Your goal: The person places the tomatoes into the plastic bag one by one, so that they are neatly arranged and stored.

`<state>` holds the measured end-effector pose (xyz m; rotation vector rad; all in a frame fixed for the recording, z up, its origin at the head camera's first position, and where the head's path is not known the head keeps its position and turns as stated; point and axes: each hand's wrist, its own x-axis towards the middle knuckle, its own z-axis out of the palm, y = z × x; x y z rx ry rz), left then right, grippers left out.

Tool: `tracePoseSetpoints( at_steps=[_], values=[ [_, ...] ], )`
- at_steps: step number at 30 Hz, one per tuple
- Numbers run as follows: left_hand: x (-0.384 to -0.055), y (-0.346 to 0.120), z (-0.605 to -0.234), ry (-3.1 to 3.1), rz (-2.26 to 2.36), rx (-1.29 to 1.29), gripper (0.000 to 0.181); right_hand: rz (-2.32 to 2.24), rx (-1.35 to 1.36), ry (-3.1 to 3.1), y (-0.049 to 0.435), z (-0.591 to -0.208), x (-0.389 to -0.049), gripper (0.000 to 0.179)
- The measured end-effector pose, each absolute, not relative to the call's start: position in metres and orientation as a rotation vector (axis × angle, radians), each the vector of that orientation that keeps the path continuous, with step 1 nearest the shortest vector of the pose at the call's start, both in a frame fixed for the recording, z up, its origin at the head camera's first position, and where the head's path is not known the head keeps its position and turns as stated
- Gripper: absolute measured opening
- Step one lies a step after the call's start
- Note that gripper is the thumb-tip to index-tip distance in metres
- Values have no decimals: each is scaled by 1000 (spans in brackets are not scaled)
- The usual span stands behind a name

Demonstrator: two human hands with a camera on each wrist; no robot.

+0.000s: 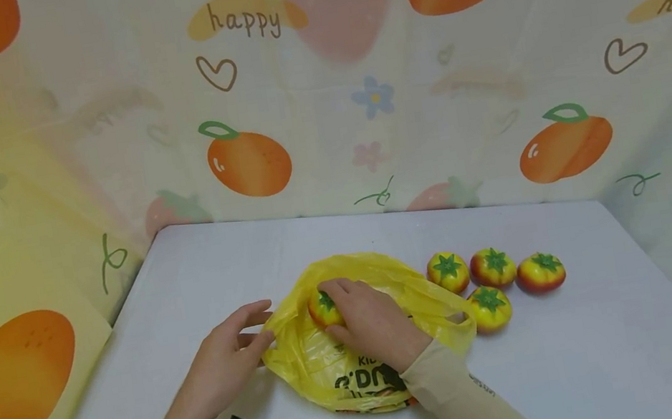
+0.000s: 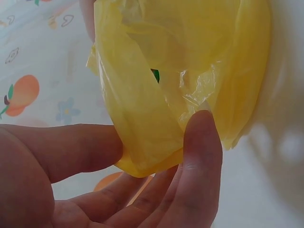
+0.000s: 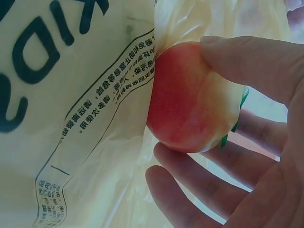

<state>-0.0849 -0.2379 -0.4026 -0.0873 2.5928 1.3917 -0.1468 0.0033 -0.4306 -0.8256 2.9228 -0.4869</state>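
A yellow plastic bag (image 1: 309, 380) with dark lettering lies on the table, its mouth spread. Within its rim, my right hand (image 1: 372, 320) grips a red-and-yellow toy tomato (image 1: 320, 309) with a green leafy top. The thumb lies on one side of the toy tomato (image 3: 190, 99) in the right wrist view, while the fingers curve around the other. My left hand (image 1: 227, 356) loosely holds the bag's left edge. In the left wrist view, part of the bag (image 2: 147, 114) lies between thumb and fingers, and a bit of green shows past its film.
Several more toy tomatoes, among them a front one (image 1: 491, 309) and a far-right one (image 1: 541, 273), sit right of the bag. The front one touches or nearly touches it. A fruit-printed cloth (image 1: 324, 131) hangs behind the white table (image 1: 593, 359).
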Motion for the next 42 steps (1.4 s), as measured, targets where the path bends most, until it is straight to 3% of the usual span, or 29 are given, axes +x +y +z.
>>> tracePoseSetpoints(
  at_steps=[19,26,42],
  values=[
    [-90,-235,-409,2589,1327,-61,55,-661,-764,2970,49,-403,-135,69],
    [-89,-241,-409,2568,1354,-57,58,-669,-735,3123,103,-382,-125,63],
    [-93,-241,-412,2553,1337,-63,59,-710,-182,3228,241,-386,-138,64]
  ],
)
